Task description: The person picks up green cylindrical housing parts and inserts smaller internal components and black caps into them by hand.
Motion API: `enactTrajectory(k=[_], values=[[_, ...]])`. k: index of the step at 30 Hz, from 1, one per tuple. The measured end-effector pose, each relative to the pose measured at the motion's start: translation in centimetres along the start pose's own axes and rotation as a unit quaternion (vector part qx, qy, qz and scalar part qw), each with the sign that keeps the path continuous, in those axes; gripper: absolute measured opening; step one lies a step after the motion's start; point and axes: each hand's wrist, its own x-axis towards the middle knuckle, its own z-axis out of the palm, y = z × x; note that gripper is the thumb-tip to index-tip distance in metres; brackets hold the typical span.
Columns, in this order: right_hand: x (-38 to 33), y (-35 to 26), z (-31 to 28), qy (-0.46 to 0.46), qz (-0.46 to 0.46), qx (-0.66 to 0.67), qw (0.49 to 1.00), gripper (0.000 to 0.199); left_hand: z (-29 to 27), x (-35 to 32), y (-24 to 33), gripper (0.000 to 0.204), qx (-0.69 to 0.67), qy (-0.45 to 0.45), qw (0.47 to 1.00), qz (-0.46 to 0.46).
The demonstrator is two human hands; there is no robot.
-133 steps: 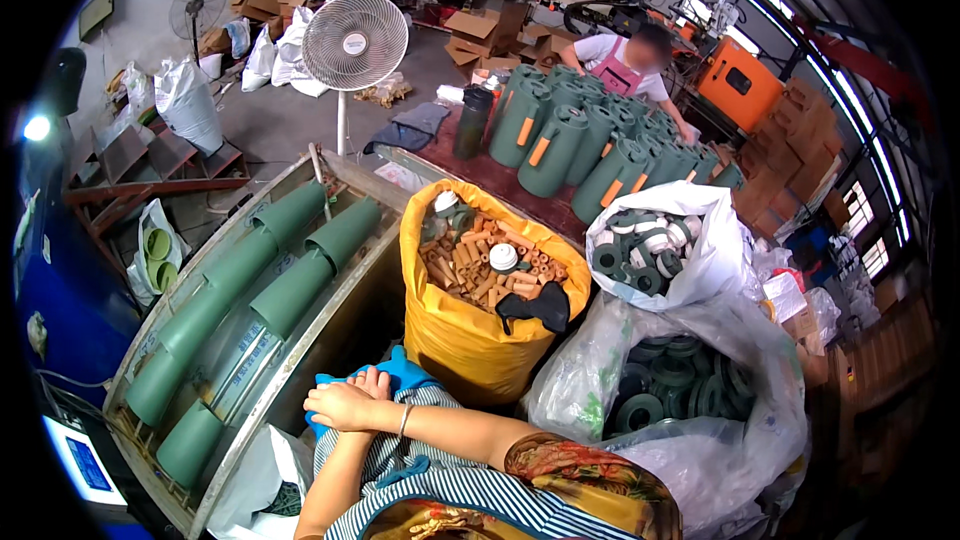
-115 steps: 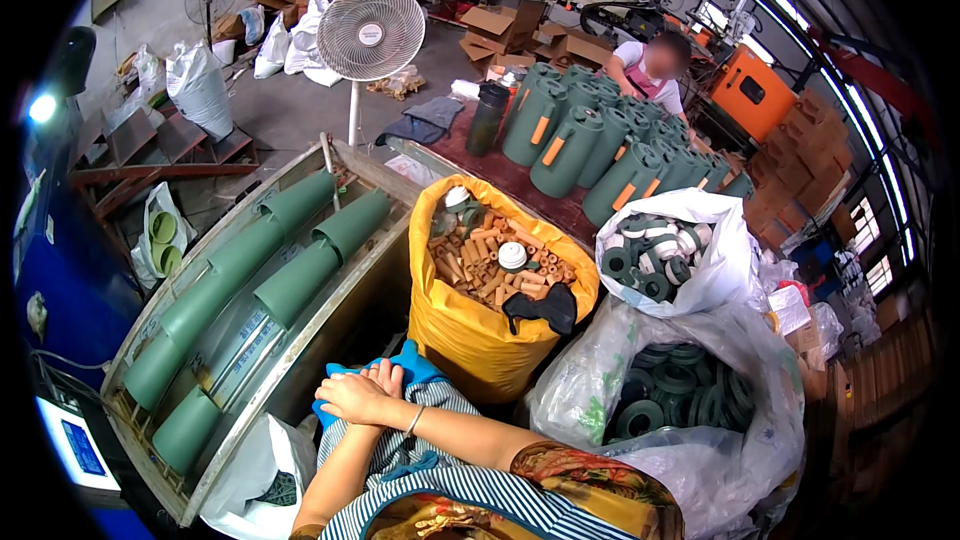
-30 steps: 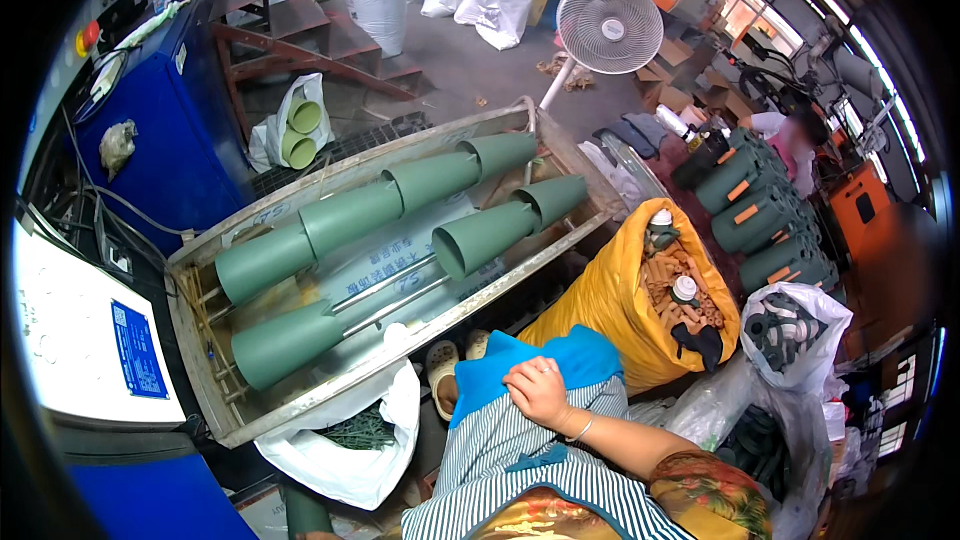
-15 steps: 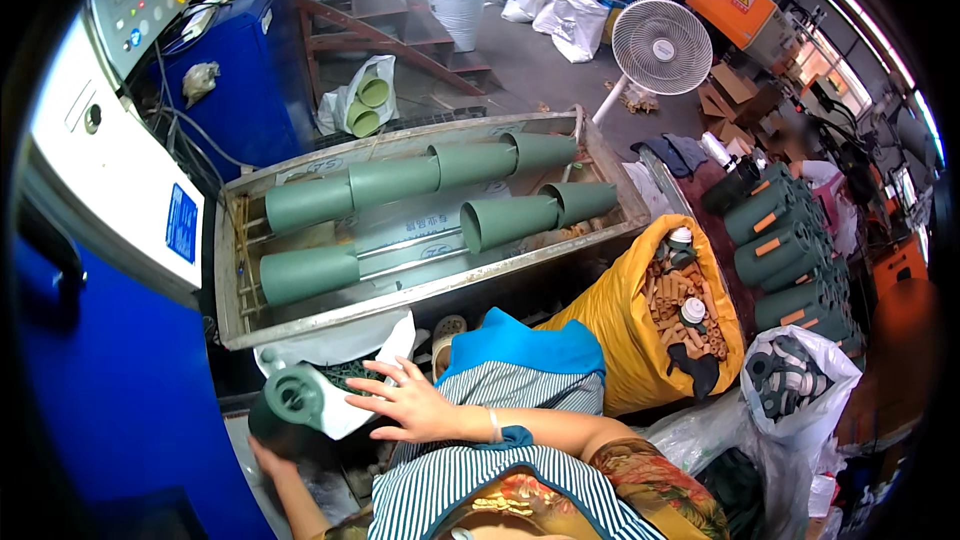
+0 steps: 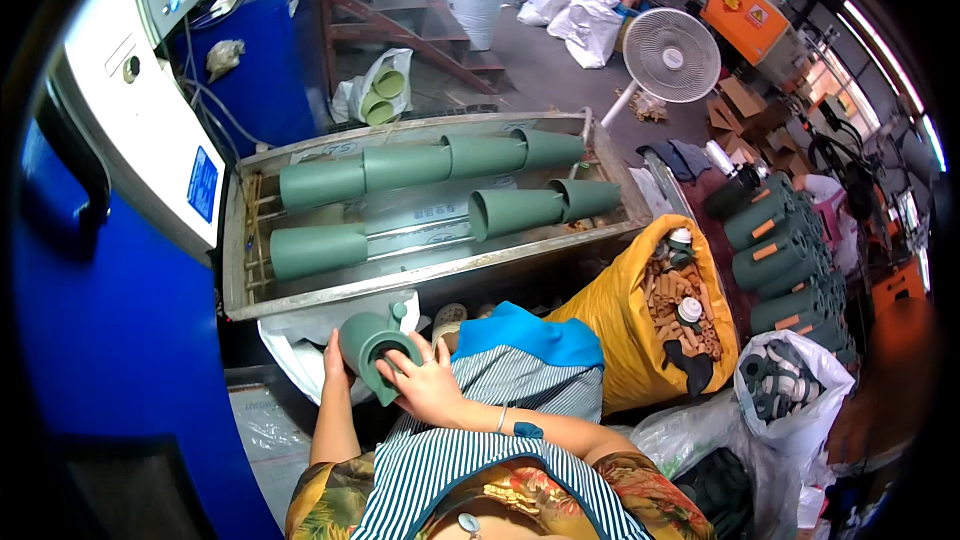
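Between my two hands is a green plastic vessel (image 5: pixel 362 332) with a round dark opening, a small knob at its far right and a pointed lip at its near end. It is tilted so the opening faces me. My left hand (image 5: pixel 337 368) grips its left side. My right hand (image 5: pixel 430 383) has its fingers curled over the opening's right rim, some reaching into it; what the fingertips touch inside is hidden. Beneath and beyond the vessel lies white sheeting (image 5: pixel 290 350). Blue cloth (image 5: pixel 515 332) and striped cloth cover my lap.
A metal-framed trough (image 5: pixel 410 302) ahead holds several green tapered cylinders (image 5: pixel 405 168) on rods. At right stand a yellow sack (image 5: pixel 610 315) of brown pieces, a white bag (image 5: pixel 815 365) of dark parts and stacked green cylinders (image 5: pixel 775 258). A blue-and-white machine (image 5: pixel 130 280) borders the left; a fan (image 5: pixel 672 55) stands beyond.
The vessel has moved right, toward my body's middle, and its opening has turned toward me. My left hand came up with it. My right hand went from spread fingers to holding the rim.
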Motion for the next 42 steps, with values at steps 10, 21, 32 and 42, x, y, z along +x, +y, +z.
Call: enactTrajectory(k=[10,21,32,42], values=[[1.9,-2.3,-0.4,0.011,-0.034,-0.008,0.999,0.074,0.6,-1.8,-0.7,0.058,-0.176,-0.007,0.984,0.022],[3.7,-1.2,1.1,0.022,-0.166,-0.005,0.986,0.046,0.2,-3.7,-2.5,0.066,-0.135,-0.039,0.989,-0.044],[3.6,-0.1,1.4,0.13,-0.355,-0.04,0.925,0.064,-2.2,-4.4,0.3,0.074,-0.037,0.0,0.999,-0.035],[6.8,5.9,-3.9,0.179,0.043,0.292,0.939,0.076,4.2,-9.8,10.6,0.061,-0.107,-0.129,0.985,0.043]])
